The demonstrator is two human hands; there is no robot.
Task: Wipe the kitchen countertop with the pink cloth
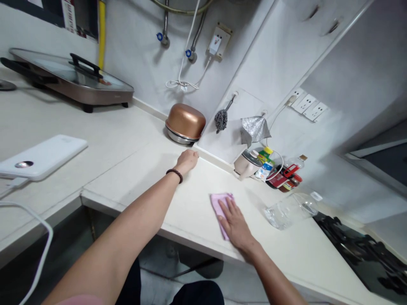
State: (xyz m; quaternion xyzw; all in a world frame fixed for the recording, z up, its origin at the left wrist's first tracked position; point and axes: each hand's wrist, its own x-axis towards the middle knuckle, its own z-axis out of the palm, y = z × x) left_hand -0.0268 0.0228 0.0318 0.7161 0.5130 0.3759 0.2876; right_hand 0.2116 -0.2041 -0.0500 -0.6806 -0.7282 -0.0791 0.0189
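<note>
My right hand (234,223) holds a pink cloth (225,231) against the white countertop (197,207), its fingers stretched over the cloth. Part of the cloth shows past the fingertips and on the left side of the hand. My left hand (187,161), with a dark beaded bracelet (176,173) at the wrist, is closed in a fist low over the counter. Nothing shows in that fist. Just beyond it, in the corner, a copper-coloured bowl (187,120) lies upside down on a silvery metal bowl (179,138).
A lidded electric pan (104,94) and a white power bank (47,154) are on the left. On the right stand a small lidded pot (246,163), several condiment packs and bottles (286,180), a clear plastic bottle (282,212) lying down, and a gas hob (359,250).
</note>
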